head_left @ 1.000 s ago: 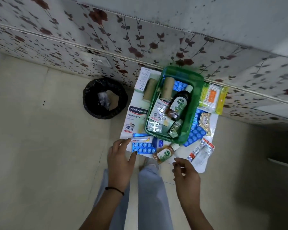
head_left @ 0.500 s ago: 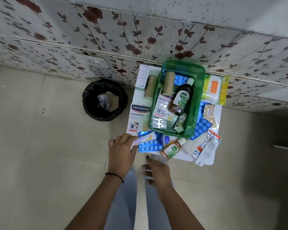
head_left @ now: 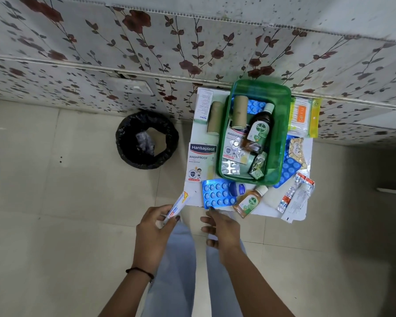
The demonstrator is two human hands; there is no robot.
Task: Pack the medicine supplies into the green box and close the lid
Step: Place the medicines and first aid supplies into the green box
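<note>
Wall: pale panels (head_left: 146, 42) printed with dark red flowers on trailing vines
Socket: white switch plate (head_left: 133, 87) set low in the wall
Floor: cream tiles (head_left: 44, 225), thin grout lines
Bin: round, black-lined bin (head_left: 146, 139) near the wall

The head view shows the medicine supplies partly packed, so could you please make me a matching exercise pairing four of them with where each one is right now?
Things:
1. large Dettol bottle
2. small ointment tube
3. Hansaplast box
4. cotton swab pack

Places:
A. held in the left hand
B. lying inside the green box
C. on the white board right of the green box
D. on the white board left of the green box

Pairs: 1-B, 2-A, 3-D, 4-C
</note>
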